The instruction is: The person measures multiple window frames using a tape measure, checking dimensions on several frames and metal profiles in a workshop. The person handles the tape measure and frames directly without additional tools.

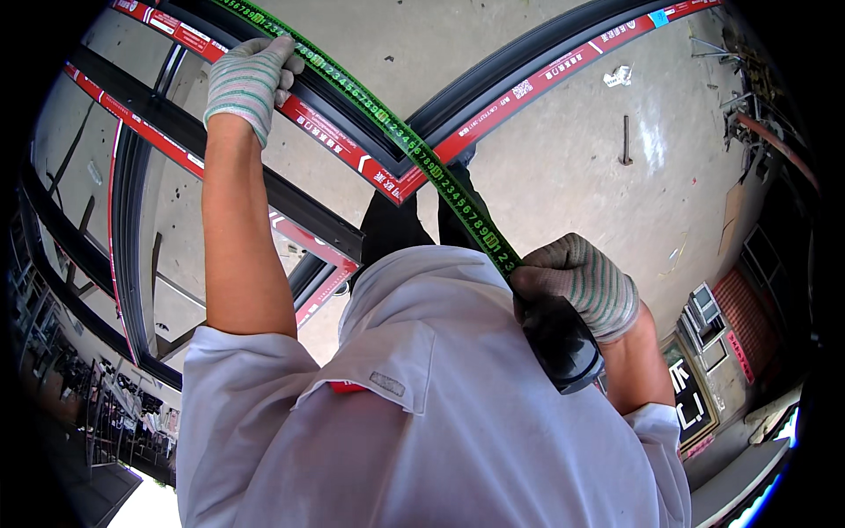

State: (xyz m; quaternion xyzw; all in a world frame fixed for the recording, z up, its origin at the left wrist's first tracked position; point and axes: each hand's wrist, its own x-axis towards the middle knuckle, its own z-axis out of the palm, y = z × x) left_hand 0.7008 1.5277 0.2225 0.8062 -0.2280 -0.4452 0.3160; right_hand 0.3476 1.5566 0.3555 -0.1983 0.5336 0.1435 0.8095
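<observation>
White shirt (528,422), gloved right hand (588,286) gripping a black tape measure (562,352), green tape (396,132) stretched along a red-edged black frame (493,119) past its corner — gloved left hand (245,84) holding tape against frame — grey floor (576,189) below

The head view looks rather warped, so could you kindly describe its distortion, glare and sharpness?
Head view: fisheye distortion curves the black frame bar, and the corners fall to black; head view: a patch near the lower left is blown out to white; head view: soft reflections mark the glossy black case, while the green tape looks sharp.
</observation>
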